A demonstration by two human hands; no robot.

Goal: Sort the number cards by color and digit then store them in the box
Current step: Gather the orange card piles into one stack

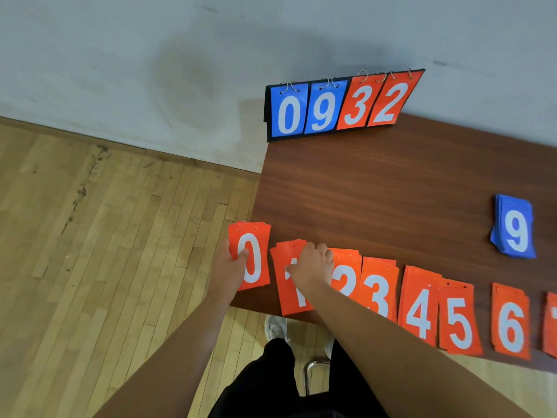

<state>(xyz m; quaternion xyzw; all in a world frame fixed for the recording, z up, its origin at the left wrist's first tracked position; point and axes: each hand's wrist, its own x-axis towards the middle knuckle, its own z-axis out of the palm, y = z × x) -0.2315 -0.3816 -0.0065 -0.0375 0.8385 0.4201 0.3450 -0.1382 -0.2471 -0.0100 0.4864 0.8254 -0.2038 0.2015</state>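
Orange number cards lie in small stacks along the near edge of the brown table (391, 182). My left hand (230, 263) grips the stack of 0 cards (256, 251) at the table's left corner, thumb on the top card. My right hand (312, 265) lies on the stack of 1 cards (291, 300), fingers curled over its top edge. To the right run stacks of 2 (346, 276), 3 (379, 288), 4 (420, 306), 5 (459, 321) and 6 (511, 324), with another orange stack (551, 327) cut off by the frame. A blue stack topped by a 9 (514, 229) lies farther back on the right.
A flip scoreboard (340, 107) showing blue 0 9 and orange 3 2 stands at the table's far left corner against the wall. Wooden floor lies left of the table. My legs, white shoes and a metal chair frame (310, 372) are below the near edge.
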